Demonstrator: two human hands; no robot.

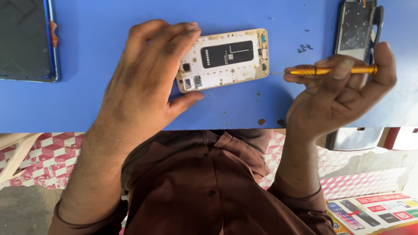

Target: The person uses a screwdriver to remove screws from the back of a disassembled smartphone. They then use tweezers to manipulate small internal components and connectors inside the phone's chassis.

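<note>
Head view: blue desk (100, 35) fills the far half of the picture, with the person's brown shirt (204, 187) in the near half. An opened phone (223, 60) lies face down near the middle of the desk, its gold-rimmed white inner frame and black panel showing. The left hand (146, 82) clasps the phone's left end, fingers over the far edge and thumb against the near edge. Just right of the phone, the right hand (337, 93) holds a yellow screwdriver (333, 70) between thumb and fingers, lying level, its thin tip pointing left toward the phone's right end without touching it. Tiny screws (304, 48) lie beyond. A second opened phone (358, 28) lies at far right, a dark tablet (27, 40) at far left.
</note>
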